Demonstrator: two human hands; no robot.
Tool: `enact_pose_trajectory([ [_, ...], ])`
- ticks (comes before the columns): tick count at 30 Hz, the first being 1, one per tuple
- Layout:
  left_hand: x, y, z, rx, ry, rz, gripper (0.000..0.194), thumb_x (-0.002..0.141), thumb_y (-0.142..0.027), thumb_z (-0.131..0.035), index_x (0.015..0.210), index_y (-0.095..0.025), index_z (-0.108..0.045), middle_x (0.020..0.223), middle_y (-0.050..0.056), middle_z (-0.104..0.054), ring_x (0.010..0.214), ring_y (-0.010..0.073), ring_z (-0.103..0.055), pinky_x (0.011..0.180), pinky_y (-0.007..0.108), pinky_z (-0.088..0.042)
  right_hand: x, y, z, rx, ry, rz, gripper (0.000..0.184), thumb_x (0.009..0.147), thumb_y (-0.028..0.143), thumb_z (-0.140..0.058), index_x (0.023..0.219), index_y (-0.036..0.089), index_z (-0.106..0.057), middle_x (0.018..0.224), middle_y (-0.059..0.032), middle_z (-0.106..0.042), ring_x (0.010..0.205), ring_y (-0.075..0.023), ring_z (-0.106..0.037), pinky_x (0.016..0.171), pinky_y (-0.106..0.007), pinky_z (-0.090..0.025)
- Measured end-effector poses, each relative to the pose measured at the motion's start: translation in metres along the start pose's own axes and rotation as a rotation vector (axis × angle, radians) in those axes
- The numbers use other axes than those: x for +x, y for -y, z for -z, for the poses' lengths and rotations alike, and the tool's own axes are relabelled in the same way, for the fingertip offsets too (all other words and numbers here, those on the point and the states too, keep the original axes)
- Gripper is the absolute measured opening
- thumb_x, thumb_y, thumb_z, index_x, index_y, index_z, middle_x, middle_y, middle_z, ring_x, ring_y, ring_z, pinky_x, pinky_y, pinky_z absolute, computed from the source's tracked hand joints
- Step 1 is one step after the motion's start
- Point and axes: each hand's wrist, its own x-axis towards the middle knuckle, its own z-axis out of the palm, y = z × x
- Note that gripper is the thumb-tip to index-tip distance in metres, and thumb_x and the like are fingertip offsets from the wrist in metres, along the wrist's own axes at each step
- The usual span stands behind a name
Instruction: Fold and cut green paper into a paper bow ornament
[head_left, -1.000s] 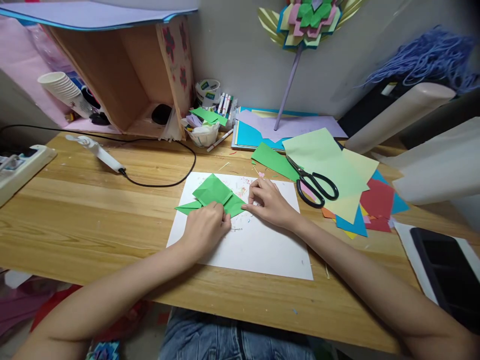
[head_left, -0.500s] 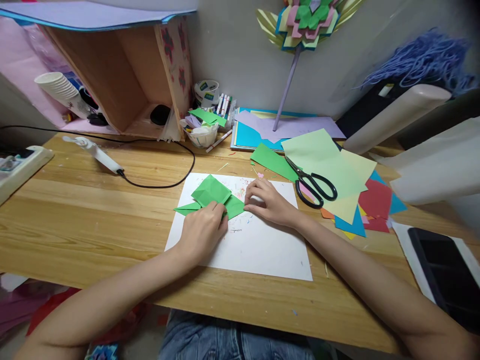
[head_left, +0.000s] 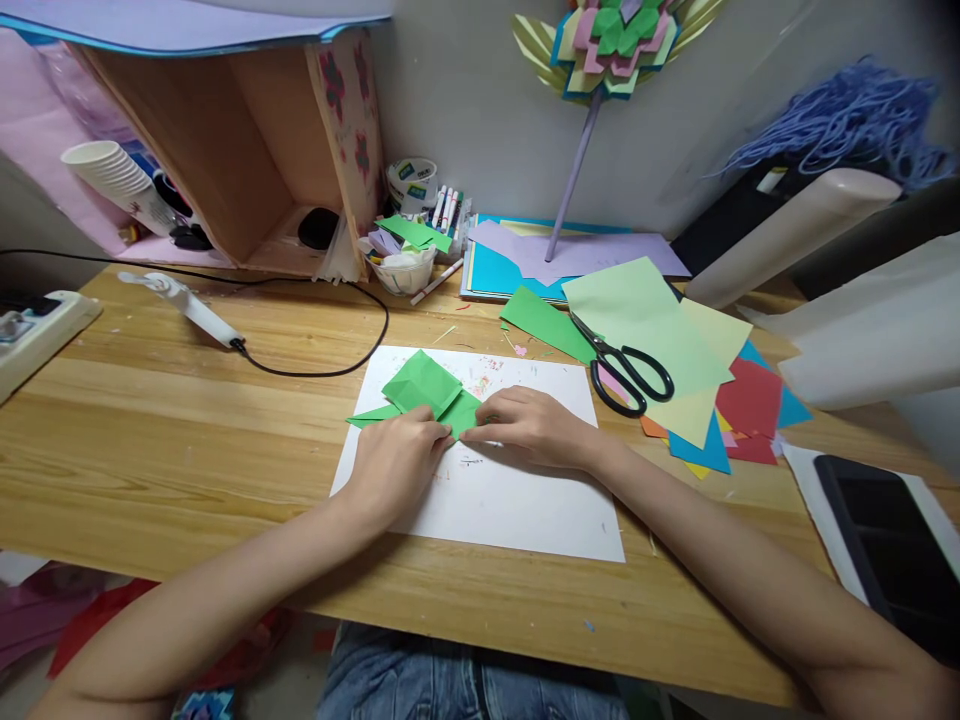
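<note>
A folded piece of green paper (head_left: pixel 424 386) lies on a white sheet (head_left: pixel 525 500) in the middle of the wooden desk (head_left: pixel 150 440). My left hand (head_left: pixel 397 462) rests on the paper's near edge with its fingers curled and pinching it. My right hand (head_left: pixel 529 428) lies over the paper's right corner, fingertips pressed on the green fold beside the left hand's fingers. Both hands hide the near part of the paper.
Black-handled scissors (head_left: pixel 628 368) lie on a pile of coloured paper sheets (head_left: pixel 675 340) to the right. A glue gun (head_left: pixel 191 308) with a black cable lies at the left, a power strip (head_left: pixel 30 335) beyond it. A wooden box (head_left: pixel 225 150), cups, markers and tape stand behind.
My right hand has slid left and towards me, from beside the paper's right corner onto it, meeting the left hand. The left hand has barely moved.
</note>
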Motion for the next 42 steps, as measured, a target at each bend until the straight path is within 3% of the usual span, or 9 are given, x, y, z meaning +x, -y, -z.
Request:
enact_pose_trajectory([
  [5,0.001,0.001,0.001,-0.008,0.002,-0.010,0.030,0.087,-0.036,-0.044,0.079,-0.023,-0.070,0.077,0.003,-0.065,0.064,0.0167,-0.059,0.048,0.027,-0.020,0.003,0.008,0.002,-0.068,0.096,0.072,0.027,0.093,0.020,-0.036,0.110,0.025,-0.056,0.094,-0.0045,-0.064,0.080,-0.0152,-0.055,0.072,-0.031,-0.041],
  [11,0.001,0.002,0.000,-0.017,0.010,-0.019,0.031,0.088,-0.037,-0.043,0.080,-0.023,-0.070,0.078,0.003,-0.066,0.065,0.0170,-0.060,0.048,0.027,-0.021,0.002,0.008,0.000,-0.083,0.109,0.076,0.028,0.093,0.019,-0.034,0.111,0.023,-0.055,0.095,-0.0048,-0.064,0.083,-0.0163,-0.056,0.069,-0.031,-0.041],
  [28,0.001,0.001,0.001,0.003,0.001,-0.027,0.033,0.088,-0.034,-0.042,0.072,-0.023,-0.069,0.073,0.002,-0.064,0.061,0.0171,-0.059,0.047,0.027,-0.018,-0.006,-0.014,0.012,-0.017,-0.010,-0.009,0.026,0.085,0.012,-0.041,0.072,0.020,-0.062,0.082,-0.0035,-0.068,0.071,-0.0167,-0.056,0.059,-0.030,-0.040],
  [37,0.002,0.006,0.000,-0.070,0.006,-0.031,0.023,0.082,-0.041,-0.053,0.079,-0.025,-0.070,0.074,0.001,-0.065,0.066,0.0168,-0.060,0.050,0.025,-0.027,-0.016,-0.024,0.011,0.207,-0.143,-0.218,0.021,0.079,0.011,-0.045,0.069,0.020,-0.062,0.077,-0.0039,-0.066,0.071,-0.0162,-0.058,0.063,-0.029,-0.044],
  [42,0.003,0.003,0.001,0.032,-0.027,-0.138,0.032,0.087,-0.034,-0.044,0.068,-0.018,-0.065,0.073,0.004,-0.061,0.067,0.0169,-0.058,0.052,0.027,-0.028,-0.002,-0.015,0.004,0.366,-0.255,-0.497,0.028,0.079,0.005,-0.040,0.092,0.019,-0.060,0.090,-0.0048,-0.064,0.084,-0.0169,-0.058,0.078,-0.034,-0.045],
])
